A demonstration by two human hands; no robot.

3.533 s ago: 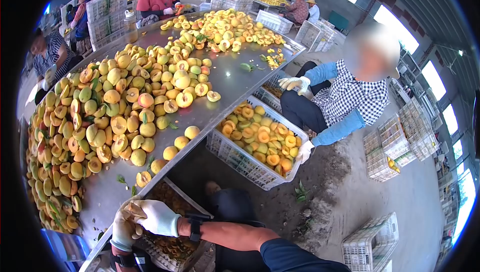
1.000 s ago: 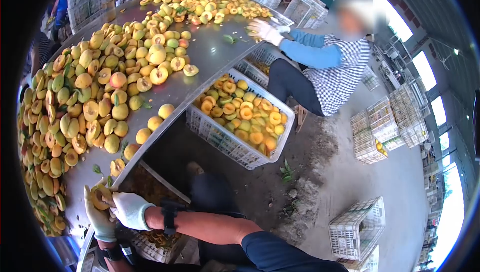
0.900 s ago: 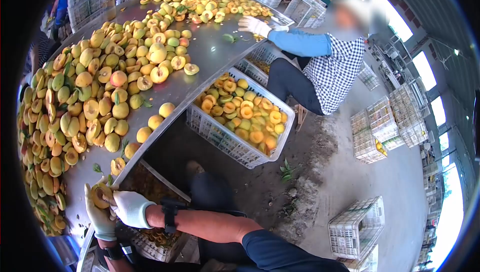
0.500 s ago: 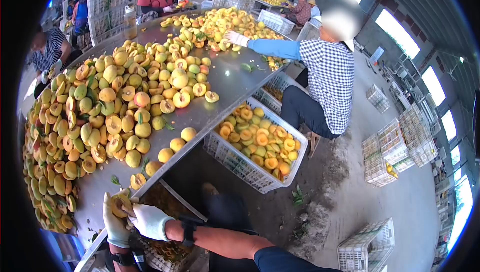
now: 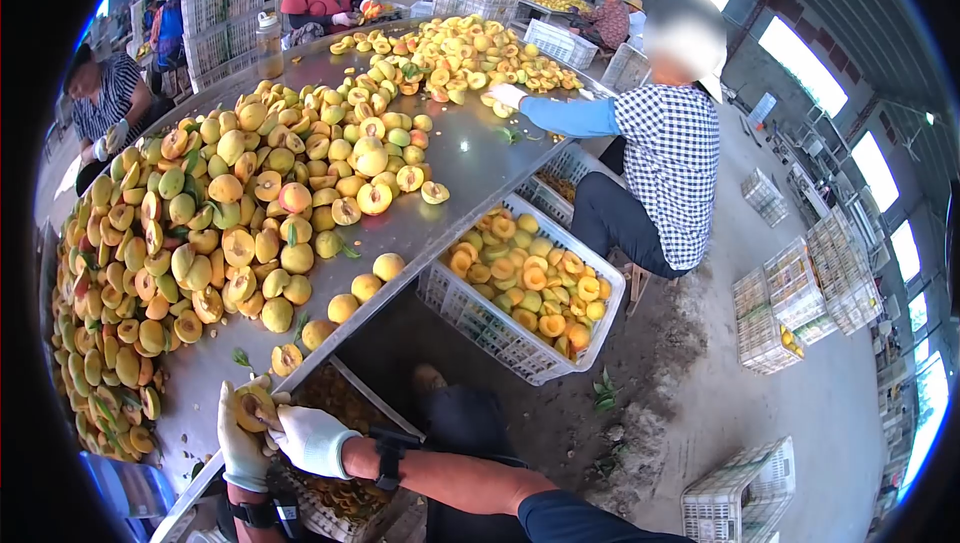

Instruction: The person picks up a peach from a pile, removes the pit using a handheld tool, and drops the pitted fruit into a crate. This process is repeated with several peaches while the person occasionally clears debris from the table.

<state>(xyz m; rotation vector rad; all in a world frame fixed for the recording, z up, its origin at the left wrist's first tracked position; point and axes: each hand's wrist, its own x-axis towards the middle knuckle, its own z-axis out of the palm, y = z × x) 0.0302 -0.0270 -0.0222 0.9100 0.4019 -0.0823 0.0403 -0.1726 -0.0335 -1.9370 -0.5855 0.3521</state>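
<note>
My left hand, in a pale work glove, is closed around a halved yellow peach with its cut face turned up, over the edge of the metal table. At the right of this fruit is my right hand, in a white glove. Its fingers are pinched together at the cut face; whatever lies between them is too hidden to name. One peach half rests on the table just beyond my hands. A large heap of whole and halved peaches covers the left side of the table.
The metal table slants away from me. Below its edge stands a white crate of pitted halves. A co-worker in a checked shirt sits beyond it. Stacked crates and a crate stand on the right floor.
The whole view has shifted slightly right. The checked-shirt co-worker's gloved hand has drawn back from the pile toward the table edge. My hands keep nearly the same pose at the peach half.
</note>
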